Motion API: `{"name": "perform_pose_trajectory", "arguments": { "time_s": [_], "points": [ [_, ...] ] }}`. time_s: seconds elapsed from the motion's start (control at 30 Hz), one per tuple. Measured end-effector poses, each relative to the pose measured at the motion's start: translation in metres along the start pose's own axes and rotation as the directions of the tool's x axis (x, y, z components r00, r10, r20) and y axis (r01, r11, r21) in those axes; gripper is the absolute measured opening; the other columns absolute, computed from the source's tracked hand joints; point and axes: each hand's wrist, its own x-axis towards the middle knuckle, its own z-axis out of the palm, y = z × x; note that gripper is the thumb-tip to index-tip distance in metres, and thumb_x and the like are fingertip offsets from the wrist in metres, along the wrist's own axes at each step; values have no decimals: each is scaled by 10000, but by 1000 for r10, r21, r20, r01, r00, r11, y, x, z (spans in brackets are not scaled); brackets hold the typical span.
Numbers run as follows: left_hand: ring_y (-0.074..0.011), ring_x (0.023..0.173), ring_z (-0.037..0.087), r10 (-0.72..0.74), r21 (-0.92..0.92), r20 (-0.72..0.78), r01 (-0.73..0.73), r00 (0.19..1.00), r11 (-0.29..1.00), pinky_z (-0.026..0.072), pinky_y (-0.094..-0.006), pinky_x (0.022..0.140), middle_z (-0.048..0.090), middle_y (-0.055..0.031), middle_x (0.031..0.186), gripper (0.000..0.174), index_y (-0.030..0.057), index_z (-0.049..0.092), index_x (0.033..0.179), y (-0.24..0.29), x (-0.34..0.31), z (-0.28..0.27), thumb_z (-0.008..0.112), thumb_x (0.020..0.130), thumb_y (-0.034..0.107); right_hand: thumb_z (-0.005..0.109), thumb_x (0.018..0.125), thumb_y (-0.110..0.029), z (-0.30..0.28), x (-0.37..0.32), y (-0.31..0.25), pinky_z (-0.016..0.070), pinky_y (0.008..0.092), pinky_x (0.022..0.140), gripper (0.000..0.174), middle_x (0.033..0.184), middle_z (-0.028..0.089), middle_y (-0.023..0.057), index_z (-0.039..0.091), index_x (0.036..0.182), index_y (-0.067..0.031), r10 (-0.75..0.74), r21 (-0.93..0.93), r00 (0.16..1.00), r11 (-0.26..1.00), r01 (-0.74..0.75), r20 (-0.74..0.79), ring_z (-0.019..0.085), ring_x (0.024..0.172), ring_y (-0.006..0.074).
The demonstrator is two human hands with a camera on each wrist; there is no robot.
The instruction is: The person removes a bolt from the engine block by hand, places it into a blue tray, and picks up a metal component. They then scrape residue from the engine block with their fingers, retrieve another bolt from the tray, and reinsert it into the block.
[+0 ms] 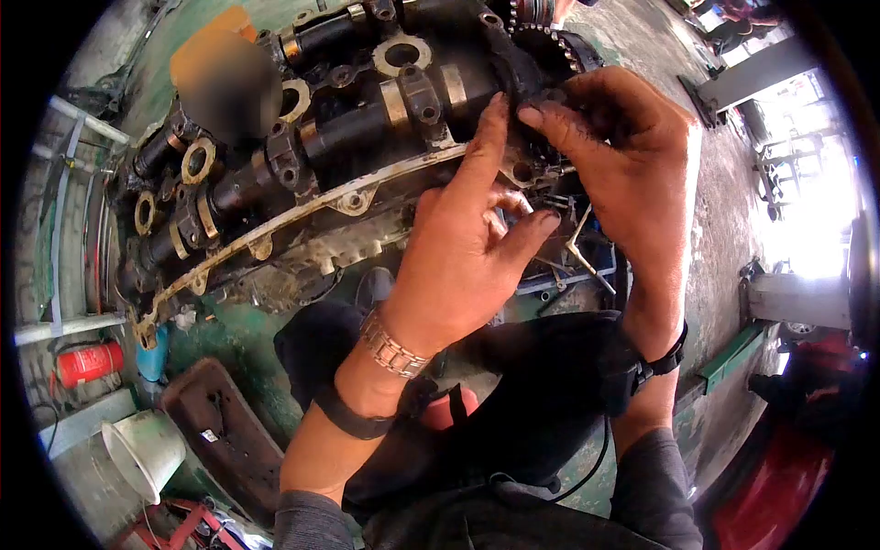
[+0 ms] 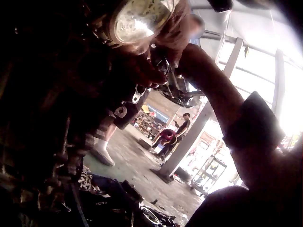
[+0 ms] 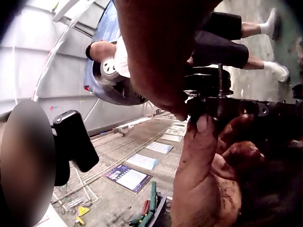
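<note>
In the head view a greasy engine cylinder head [image 1: 344, 197] carries two dark camshafts [image 1: 353, 124] under bolted bearing caps [image 1: 426, 105]. My left hand [image 1: 458, 243] points its straight index finger at the cap by the sprocket end, fingertip against the dark metal. Its thumb stands apart, and a metal watch bracelet [image 1: 394, 346] circles the wrist. Across from it, my right hand [image 1: 628, 147] has curled fingers and pinches a small dark part [image 1: 547, 97] between thumb and index finger. The toothed sprocket [image 1: 545, 46] lies just beyond. Grease marks the right thumb [image 3: 202, 125] in the right wrist view.
Below left are a red fire extinguisher [image 1: 89, 364], a white bucket [image 1: 145, 454] and a brown trough [image 1: 225, 422]. Metal tools [image 1: 582, 247] lie beneath the right hand. A person [image 3: 122, 59] stands near a blue car [image 3: 102, 35] beyond the engine.
</note>
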Motion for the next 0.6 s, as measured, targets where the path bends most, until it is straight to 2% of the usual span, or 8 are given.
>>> {"name": "perform_pose_trajectory", "arguments": {
  "time_s": [0.1,0.17,0.3,0.37,0.4,0.5,0.6],
  "points": [
    [-52,696,575,-32,18,-5,32,999,999,486,-199,633,660,-44,885,879,91,195,1565,-1,-1,0,715,861,6,785,800,-35,1,-1,2,411,200,586,214,769,618,12,697,976,47,-46,10,998,999,46,-30,501,663,39],
    [-52,701,582,-2,-2,-10,2,1000,1000,491,-203,632,665,-46,881,882,92,195,1565,-2,0,1,718,860,10,809,776,-53,2,0,7,404,200,577,234,718,594,2,692,952,46,-211,71,977,974,213,-42,496,651,46],
    [-61,707,596,67,19,-37,-66,997,998,499,-210,637,672,-49,877,875,90,196,1564,-5,1,3,714,864,15,815,764,-59,4,1,7,399,207,574,243,708,588,3,686,943,45,-187,83,980,978,192,-69,491,640,53],
    [-160,634,656,-22,-4,-15,21,1000,1000,516,-270,574,668,-137,831,871,30,193,1543,-1,0,1,720,851,68,825,719,-164,3,0,2,516,341,614,294,736,654,157,683,913,5,-30,6,999,1000,30,-42,648,638,285],
    [-159,611,650,65,46,-43,-63,997,997,507,-271,563,667,-136,804,877,29,186,1543,-5,2,3,725,854,87,831,714,-155,4,-1,3,511,331,602,297,725,648,152,683,914,7,-54,-22,996,998,53,-65,640,623,267],
    [-162,588,643,30,66,-69,-26,997,997,501,-271,553,665,-132,770,884,24,174,1543,-3,-1,3,724,855,95,832,713,-142,7,0,4,511,323,598,282,726,650,142,688,909,1,-39,37,995,998,43,-95,641,622,251],
    [-203,599,673,49,73,-88,-43,995,996,504,-291,554,671,-147,754,838,-27,203,1512,0,-3,3,712,857,89,818,725,-126,1,0,-1,515,317,617,260,753,661,142,695,914,3,-34,3,997,999,34,-64,648,635,238]
  ]
}}
